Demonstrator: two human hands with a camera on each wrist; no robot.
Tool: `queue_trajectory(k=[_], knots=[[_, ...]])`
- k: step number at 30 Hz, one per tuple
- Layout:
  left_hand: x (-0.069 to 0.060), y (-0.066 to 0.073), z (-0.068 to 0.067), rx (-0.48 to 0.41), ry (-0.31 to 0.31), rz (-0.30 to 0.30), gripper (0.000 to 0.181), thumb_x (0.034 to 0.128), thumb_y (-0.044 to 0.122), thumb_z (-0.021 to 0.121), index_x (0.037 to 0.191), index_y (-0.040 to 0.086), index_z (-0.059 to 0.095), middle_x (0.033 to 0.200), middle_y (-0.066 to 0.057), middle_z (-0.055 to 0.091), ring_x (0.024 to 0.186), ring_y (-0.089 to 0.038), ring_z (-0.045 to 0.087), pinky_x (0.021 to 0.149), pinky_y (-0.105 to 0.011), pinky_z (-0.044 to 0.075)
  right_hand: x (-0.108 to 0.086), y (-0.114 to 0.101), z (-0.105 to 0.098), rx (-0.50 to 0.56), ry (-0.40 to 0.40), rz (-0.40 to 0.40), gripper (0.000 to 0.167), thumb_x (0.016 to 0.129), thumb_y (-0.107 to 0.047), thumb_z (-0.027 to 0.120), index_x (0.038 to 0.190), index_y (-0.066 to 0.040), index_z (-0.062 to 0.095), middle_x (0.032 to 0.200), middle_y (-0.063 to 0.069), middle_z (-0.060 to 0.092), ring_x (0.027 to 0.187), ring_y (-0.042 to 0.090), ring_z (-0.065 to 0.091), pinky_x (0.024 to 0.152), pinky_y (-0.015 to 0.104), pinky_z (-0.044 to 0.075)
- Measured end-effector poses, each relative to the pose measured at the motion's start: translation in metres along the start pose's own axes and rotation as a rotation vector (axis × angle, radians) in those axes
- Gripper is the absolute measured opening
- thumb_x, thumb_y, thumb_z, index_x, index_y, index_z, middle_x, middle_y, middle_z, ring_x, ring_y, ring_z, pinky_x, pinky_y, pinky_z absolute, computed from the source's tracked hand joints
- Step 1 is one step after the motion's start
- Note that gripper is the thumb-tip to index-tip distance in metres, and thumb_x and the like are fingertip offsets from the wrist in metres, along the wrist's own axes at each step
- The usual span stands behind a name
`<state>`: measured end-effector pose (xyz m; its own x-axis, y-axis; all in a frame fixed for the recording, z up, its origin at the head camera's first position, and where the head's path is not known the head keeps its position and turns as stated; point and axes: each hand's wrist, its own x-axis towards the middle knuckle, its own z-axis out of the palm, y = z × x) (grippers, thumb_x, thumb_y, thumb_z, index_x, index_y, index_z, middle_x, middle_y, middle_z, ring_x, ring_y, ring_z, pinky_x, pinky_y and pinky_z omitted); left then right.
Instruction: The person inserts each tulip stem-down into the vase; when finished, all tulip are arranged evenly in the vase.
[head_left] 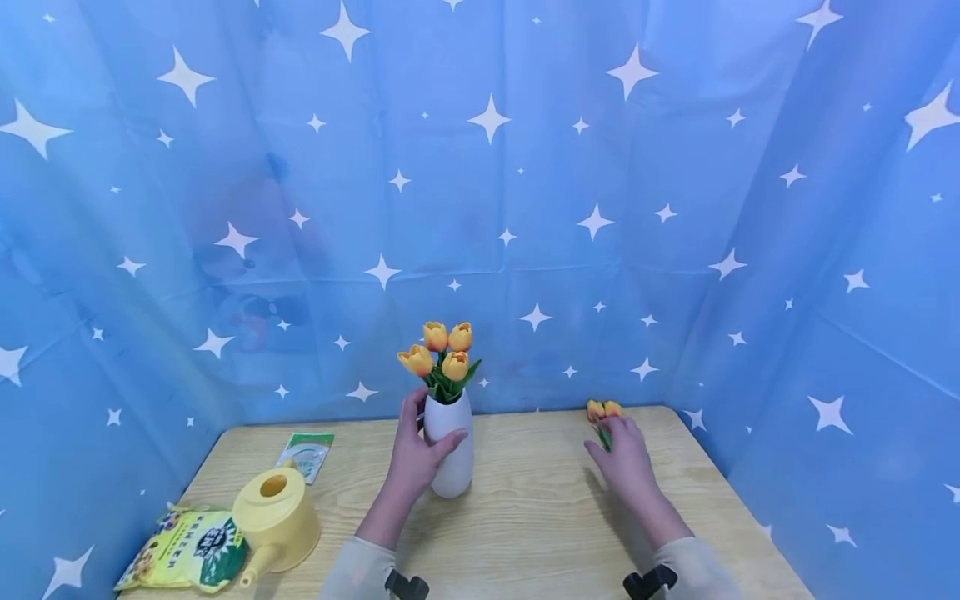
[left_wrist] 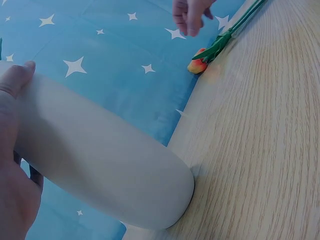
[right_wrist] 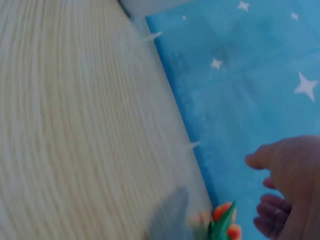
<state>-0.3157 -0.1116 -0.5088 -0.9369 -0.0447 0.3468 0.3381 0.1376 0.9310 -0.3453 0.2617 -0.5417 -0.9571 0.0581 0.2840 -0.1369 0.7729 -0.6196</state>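
Observation:
A white vase (head_left: 454, 467) stands at the middle of the table, with several orange-yellow tulips (head_left: 437, 360) in its mouth. My left hand (head_left: 416, 457) grips the vase on its left side, thumb across the front and fingers curled behind. In the left wrist view the smooth vase (left_wrist: 107, 155) fills much of the picture. Toward the back right, loose tulips (head_left: 596, 411) with green stems lie on the table. Just above them is my right hand (head_left: 630, 467). Its fingers are relaxed, and the right wrist view shows nothing between them and a gap to the tulips (right_wrist: 224, 220).
On the left of the wooden table (head_left: 532, 517) stand a yellow watering can (head_left: 288, 525) and a yellow-green printed bag (head_left: 183, 550). A flat green-and-white packet (head_left: 309, 454) lies behind the can. A blue star-patterned curtain (head_left: 525, 208) closes off the back and sides.

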Motion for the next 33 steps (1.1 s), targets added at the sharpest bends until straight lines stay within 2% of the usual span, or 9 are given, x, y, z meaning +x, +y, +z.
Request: queue_trajectory(k=[7,12,19,24,28,33], knots=[[0.0,0.0,0.0,-0.008,-0.012,-0.003,0.09,0.0922,0.033,0.094,0.163,0.027,0.039,0.163,-0.004,0.044,0.147,-0.039,0.049,0.112,-0.071,0.049,-0.008,0.015,-0.001,-0.098,-0.032,0.109,0.058,0.101,-0.019,0.078,0.143,0.014,0.056,0.131,0.038,0.052,0.119,0.051,0.054,0.097,0.067,0.051],[-0.001,-0.001,0.0,-0.007,-0.01,-0.014,0.09,0.0927,0.032,0.094,0.163,0.027,0.039,0.164,-0.004,0.043,0.147,-0.04,0.049,0.111,-0.071,0.05,-0.013,0.02,0.001,-0.11,-0.066,0.155,0.055,0.101,-0.019,0.078,0.139,0.015,0.058,0.131,0.041,0.051,0.117,0.053,0.055,0.094,0.066,0.053],[-0.002,0.0,0.0,-0.01,-0.011,-0.014,0.091,0.0927,0.031,0.094,0.164,0.027,0.038,0.164,-0.004,0.042,0.148,-0.042,0.048,0.111,-0.072,0.05,-0.018,0.026,0.003,-0.128,-0.08,0.143,0.05,0.097,-0.016,0.08,0.132,0.015,0.06,0.119,0.036,0.058,0.108,0.049,0.061,0.091,0.065,0.055],[-0.001,-0.001,0.0,-0.005,-0.008,-0.021,0.089,0.0935,0.03,0.093,0.164,0.026,0.038,0.164,-0.005,0.043,0.148,-0.042,0.048,0.112,-0.072,0.049,-0.017,0.028,0.005,-0.126,-0.081,0.131,0.048,0.097,-0.014,0.08,0.131,0.014,0.06,0.118,0.035,0.06,0.107,0.049,0.064,0.091,0.065,0.055],[0.0,0.0,0.0,-0.002,-0.004,-0.023,0.09,0.093,0.029,0.093,0.163,0.027,0.038,0.164,-0.004,0.043,0.149,-0.042,0.048,0.113,-0.072,0.048,-0.016,0.027,0.005,-0.125,-0.087,0.136,0.045,0.097,-0.011,0.078,0.131,0.013,0.06,0.117,0.035,0.061,0.106,0.049,0.065,0.09,0.065,0.055],[0.0,0.0,0.0,0.001,-0.005,-0.02,0.09,0.0925,0.03,0.094,0.164,0.027,0.038,0.164,-0.004,0.043,0.149,-0.041,0.048,0.113,-0.072,0.048,-0.015,0.028,0.005,-0.116,-0.083,0.126,0.038,0.095,-0.002,0.072,0.129,0.013,0.061,0.11,0.032,0.062,0.095,0.045,0.066,0.085,0.064,0.056]])
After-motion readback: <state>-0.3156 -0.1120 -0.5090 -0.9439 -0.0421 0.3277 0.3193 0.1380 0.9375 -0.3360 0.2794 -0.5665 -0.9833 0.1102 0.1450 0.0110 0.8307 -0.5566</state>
